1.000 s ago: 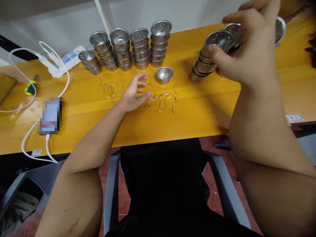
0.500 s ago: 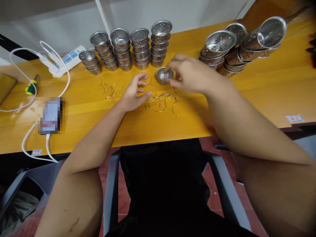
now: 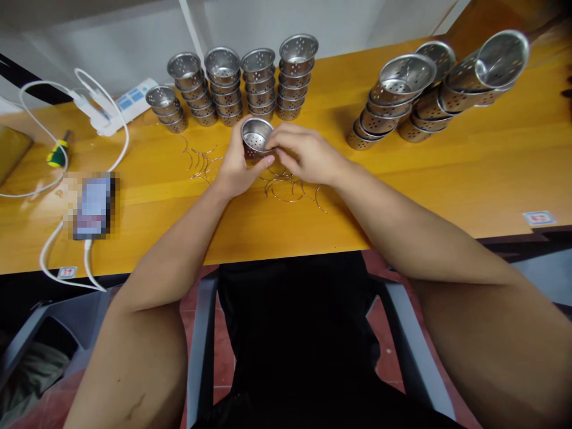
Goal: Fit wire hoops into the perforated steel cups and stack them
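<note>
Yellow table: both hands grip strainer cup

Cup stacks block behind; table rightward open

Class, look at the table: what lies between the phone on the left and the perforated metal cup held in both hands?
In the head view, loose curved wire pieces on bare yellow table lie between phone and cup.
</note>
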The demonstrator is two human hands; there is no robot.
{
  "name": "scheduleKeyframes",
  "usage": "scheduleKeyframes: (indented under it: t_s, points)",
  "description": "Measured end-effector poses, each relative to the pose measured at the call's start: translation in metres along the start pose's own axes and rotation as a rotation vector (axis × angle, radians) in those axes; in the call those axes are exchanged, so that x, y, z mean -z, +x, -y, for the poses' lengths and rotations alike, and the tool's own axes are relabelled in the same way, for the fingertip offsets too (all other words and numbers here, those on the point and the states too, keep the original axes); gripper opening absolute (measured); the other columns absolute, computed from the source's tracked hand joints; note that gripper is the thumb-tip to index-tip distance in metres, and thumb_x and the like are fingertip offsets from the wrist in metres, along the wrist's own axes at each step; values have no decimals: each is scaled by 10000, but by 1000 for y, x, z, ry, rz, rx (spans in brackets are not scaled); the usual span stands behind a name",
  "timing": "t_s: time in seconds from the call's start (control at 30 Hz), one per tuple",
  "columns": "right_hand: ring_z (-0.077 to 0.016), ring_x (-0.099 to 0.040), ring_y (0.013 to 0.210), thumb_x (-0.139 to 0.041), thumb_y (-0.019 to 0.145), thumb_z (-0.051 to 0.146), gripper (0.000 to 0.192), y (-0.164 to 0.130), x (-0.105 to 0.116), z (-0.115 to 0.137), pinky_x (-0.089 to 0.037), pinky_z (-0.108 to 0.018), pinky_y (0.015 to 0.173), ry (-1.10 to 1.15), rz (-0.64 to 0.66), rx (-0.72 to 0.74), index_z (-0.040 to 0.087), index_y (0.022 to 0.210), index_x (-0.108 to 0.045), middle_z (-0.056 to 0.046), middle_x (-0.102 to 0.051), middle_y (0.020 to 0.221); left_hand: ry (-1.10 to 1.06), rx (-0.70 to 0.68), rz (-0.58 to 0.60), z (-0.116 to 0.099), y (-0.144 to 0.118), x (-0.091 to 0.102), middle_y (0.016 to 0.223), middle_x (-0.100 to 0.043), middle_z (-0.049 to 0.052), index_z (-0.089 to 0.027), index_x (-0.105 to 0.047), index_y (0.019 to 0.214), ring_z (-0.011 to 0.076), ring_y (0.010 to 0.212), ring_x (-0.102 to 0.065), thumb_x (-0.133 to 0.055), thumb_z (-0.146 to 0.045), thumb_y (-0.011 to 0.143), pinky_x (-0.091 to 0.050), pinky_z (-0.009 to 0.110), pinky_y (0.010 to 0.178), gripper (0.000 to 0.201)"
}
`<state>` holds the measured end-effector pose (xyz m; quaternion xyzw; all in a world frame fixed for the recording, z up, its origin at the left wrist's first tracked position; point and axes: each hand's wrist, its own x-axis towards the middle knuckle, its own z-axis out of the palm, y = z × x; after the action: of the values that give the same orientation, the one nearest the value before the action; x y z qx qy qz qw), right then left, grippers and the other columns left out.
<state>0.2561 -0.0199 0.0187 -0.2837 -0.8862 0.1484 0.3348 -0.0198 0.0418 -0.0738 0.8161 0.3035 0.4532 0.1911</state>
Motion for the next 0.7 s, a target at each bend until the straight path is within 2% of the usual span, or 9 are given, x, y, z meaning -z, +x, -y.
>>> scheduleKeyframes:
  t_s: [0.1, 0.13, 0.2, 0.27, 0.33, 0.47, 0.53, 0.63, 0.7]
  points:
    - [-372, -753, 1501, -557, 1232, 347, 418, -3, -3, -4, -645, -577, 1306, 54, -63, -40, 300, 1614, -719, -152, -743, 1673, -47, 11, -39, 6, 4, 2, 1704, -654, 170, -308, -401, 1792, 397, 1641, -695, -836, -921, 1018, -559, 585, 1470, 1080]
    - [-373, -771, 1461, -609, 1219, 380, 463, -5, 0, -6, -661, -574, 1282, 54, -72, -96, 313, 1671, -691, -148, -721, 1717, -56, 22, -55, 8, 4, 2, 1685, -660, 170, -302, -414, 1774, 396, 1629, -702, -844, -927, 1006, -558, 582, 1469, 1080]
    - [-366, -823, 1269, -706, 1179, 428, 504, -9, 11, -12, -704, -576, 1175, 58, -35, -186, 315, 1670, -706, -147, -760, 1657, -65, 41, -80, 13, 4, 2, 1660, -665, 171, -294, -431, 1748, 394, 1616, -708, -877, -915, 985, -559, 574, 1468, 1080]
    - [-346, -821, 1096, -776, 1141, 473, 447, -14, 25, -20, -715, -567, 1071, 67, 91, -227, 297, 1552, -786, -138, -835, 1477, -67, 60, -86, 16, 3, 1, 1643, -666, 169, -288, -439, 1732, 386, 1604, -714, -916, -873, 978, -567, 564, 1461, 1067]
    - [-327, -791, 1029, -859, 1088, 548, 438, -18, 36, -28, -700, -529, 1001, 71, 246, -243, 286, 1438, -837, -123, -855, 1338, -66, 77, -82, 17, 3, 1, 1641, -664, 166, -286, -441, 1727, 379, 1605, -713, -933, -821, 994, -571, 562, 1460, 1032]
    - [-290, -736, 994, -1029, 934, 622, 618, -21, 39, -31, -619, -430, 886, 49, 422, -267, 276, 1414, -851, -109, -823, 1278, -48, 66, -62, 12, 5, 4, 1737, -620, 164, -318, -428, 1782, 395, 1671, -669, -935, -803, 995, -544, 586, 1488, 1055]
    - [-273, -725, 974, -991, 983, 539, 488, -19, 32, -25, -577, -410, 869, 27, 446, -268, 254, 1359, -865, -110, -805, 1249, -16, 47, -57, 8, 8, 6, 1786, -594, 154, -344, -448, 1803, 422, 1725, -622, -959, -833, 950, -501, 609, 1523, 1108]
    - [-259, -724, 968, -841, 1082, 328, 172, -15, 20, -13, -545, -405, 896, -13, 442, -252, 222, 1215, -870, -114, -794, 1219, 9, 31, -60, 5, 10, 8, 1809, -593, 155, -345, -476, 1807, 445, 1756, -591, -969, -853, 920, -458, 630, 1553, 1135]
    - [-262, -720, 971, -782, 1087, 229, 86, -13, 15, -7, -531, -407, 911, -54, 431, -250, 220, 1136, -851, -109, -793, 1185, -5, 18, -60, 6, 11, 8, 1820, -595, 168, -327, -460, 1814, 440, 1746, -607, -940, -860, 941, -462, 629, 1551, 1129]
